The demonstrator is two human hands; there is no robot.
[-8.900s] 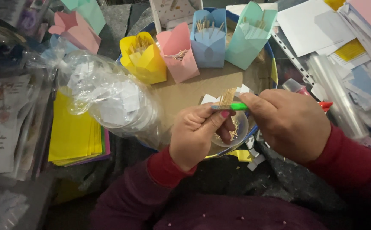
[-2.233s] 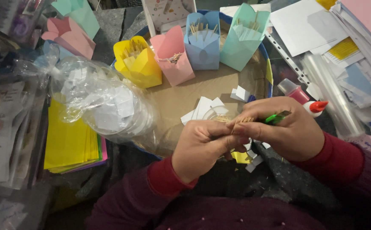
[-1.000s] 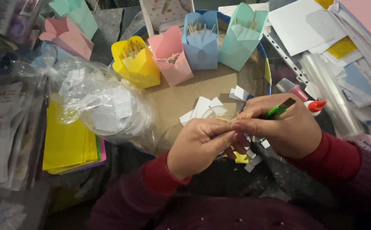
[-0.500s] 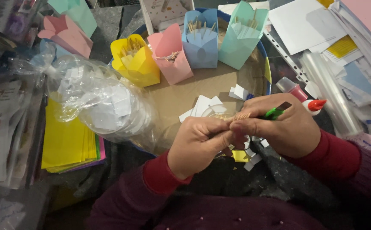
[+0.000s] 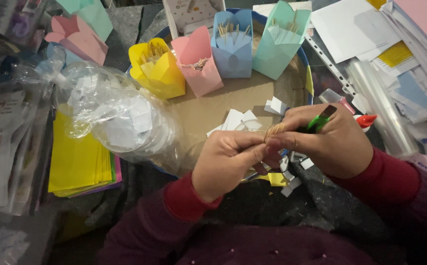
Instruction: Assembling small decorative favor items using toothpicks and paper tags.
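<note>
thin tan stick bundle (image 5: 274, 130) pinched between both grips, long axis slanting up-right, just over the round tray (image 5: 233, 100). left hand (image 5: 226, 162) pressed onto lower end; right hand (image 5: 331, 145) pinching upper end, also clasping green pen (image 5: 320, 120). paper cups (image 5: 233, 49) well beyond, w/ white scraps (image 5: 235, 118) between.

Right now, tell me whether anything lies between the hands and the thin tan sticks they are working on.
Nothing visible does. The left hand and right hand both pinch the small bundle of thin tan sticks directly between their fingertips.
</note>
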